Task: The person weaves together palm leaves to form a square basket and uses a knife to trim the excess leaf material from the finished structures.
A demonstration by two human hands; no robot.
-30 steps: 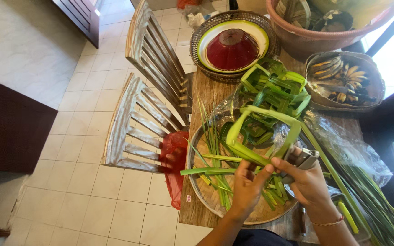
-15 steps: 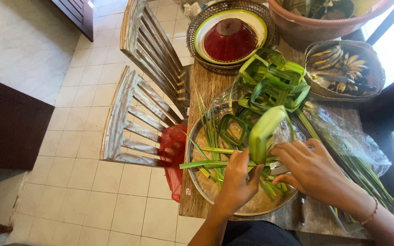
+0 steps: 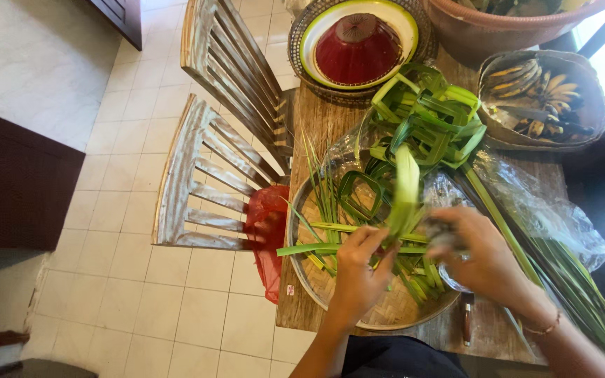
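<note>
while the wooden table (image 3: 316, 140) carries a round woven tray (image 3: 379, 318) strewn with green strips, both hands meet over it, the right hand (image 3: 474, 255) blurred, its grip unclear, the left hand (image 3: 358, 269) pinching an upright leaf (image 3: 405, 189).

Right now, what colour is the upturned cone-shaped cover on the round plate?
Dark red cone-shaped cover, seen in the head view.

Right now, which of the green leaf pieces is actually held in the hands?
The upright folded leaf strip, pinched between left hand and right hand. The square leaf frames lie piled behind it, and the loose strips rest on the woven tray.
</note>
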